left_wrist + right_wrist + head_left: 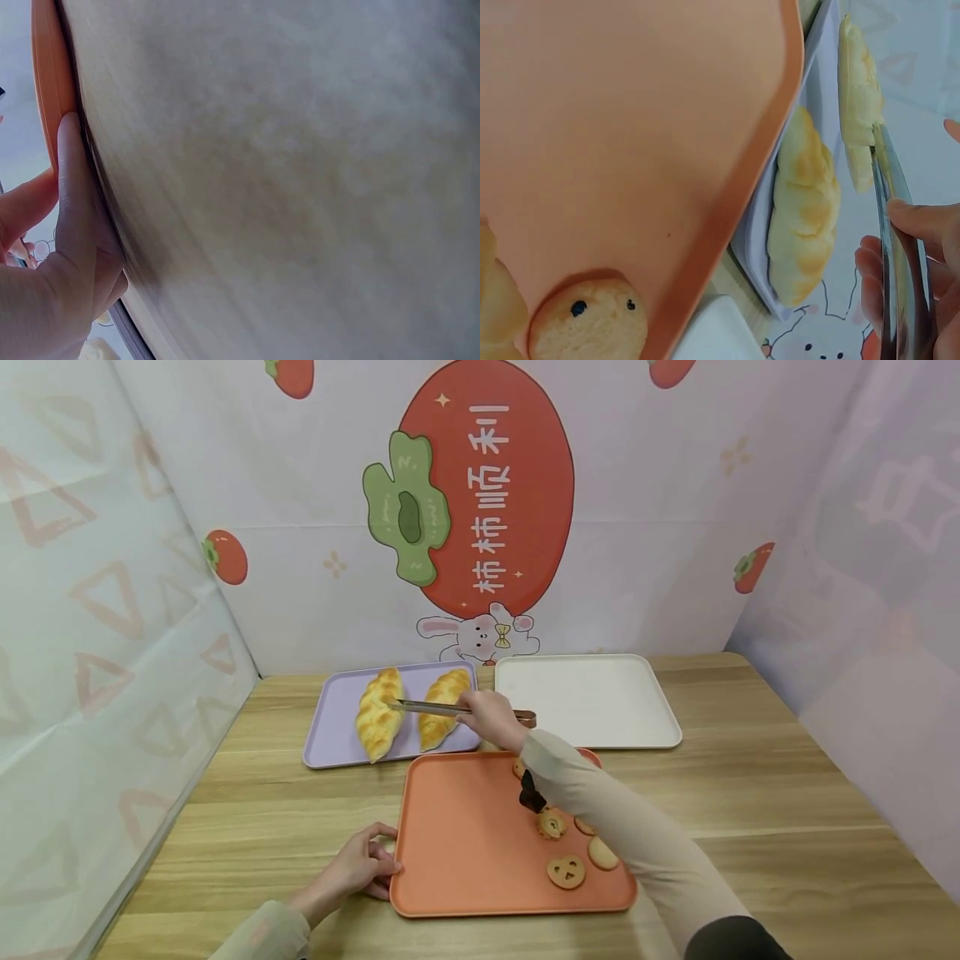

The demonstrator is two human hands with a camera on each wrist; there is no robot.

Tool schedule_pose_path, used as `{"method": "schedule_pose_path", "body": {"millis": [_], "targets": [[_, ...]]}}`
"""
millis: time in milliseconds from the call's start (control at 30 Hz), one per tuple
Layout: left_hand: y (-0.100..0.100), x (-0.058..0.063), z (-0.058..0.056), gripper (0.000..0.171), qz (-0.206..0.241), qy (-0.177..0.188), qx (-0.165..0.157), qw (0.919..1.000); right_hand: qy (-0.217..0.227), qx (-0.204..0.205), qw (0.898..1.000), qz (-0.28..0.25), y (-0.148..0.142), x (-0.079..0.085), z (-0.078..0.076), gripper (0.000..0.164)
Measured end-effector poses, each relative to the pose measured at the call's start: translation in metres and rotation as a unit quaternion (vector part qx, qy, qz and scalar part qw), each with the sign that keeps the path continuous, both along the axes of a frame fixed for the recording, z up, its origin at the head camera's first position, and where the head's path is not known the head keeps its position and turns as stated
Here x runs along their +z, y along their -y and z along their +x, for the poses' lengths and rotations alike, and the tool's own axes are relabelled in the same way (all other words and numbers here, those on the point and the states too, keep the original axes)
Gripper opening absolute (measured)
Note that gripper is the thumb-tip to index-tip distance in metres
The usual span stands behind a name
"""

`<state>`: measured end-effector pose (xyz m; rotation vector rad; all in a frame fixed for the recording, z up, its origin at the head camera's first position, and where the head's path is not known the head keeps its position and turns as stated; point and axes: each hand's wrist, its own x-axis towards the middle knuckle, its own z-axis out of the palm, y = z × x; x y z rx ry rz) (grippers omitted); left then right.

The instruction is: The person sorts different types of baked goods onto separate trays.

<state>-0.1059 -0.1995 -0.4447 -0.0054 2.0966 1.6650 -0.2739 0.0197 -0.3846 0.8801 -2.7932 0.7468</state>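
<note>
My right hand (491, 718) grips metal tongs (431, 707), held sideways over the lilac tray (337, 700). The tong tips are at the middle of the left golden bread loaf (379, 714), also seen between the tips in the right wrist view (861, 97). That loaf's near end overlaps the tray's front rim. Beside it, a second bread loaf (442, 710) lies partly behind the tongs. My left hand (356, 867) pinches the left rim of the orange tray (465, 835), thumb on the rim and a finger against its outer side (73, 172).
Several cookies lie on the orange tray's right side, including a face-shaped cookie (566, 872) and a round cookie (592, 322) with dark eyes. My right sleeve covers some. A white tray (588, 702) stands at the back right. A printed curtain (637, 568) closes off the wooden table's (780, 827) rear.
</note>
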Motion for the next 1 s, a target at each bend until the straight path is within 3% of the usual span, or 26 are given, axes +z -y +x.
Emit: {"method": "schedule_pose_path", "body": {"millis": [533,1000], "targets": [[-0.001,0.0,0.0,0.047,0.005,0.0,0.002,1.0,-0.01,-0.038,0.999,0.011,0.01,-0.013,-0.004,0.012],[-0.001,0.001,0.0,0.046,0.0,0.0,0.001,1.0,0.011,-0.053,0.998,0.014,0.014,-0.017,-0.004,0.016]]}}
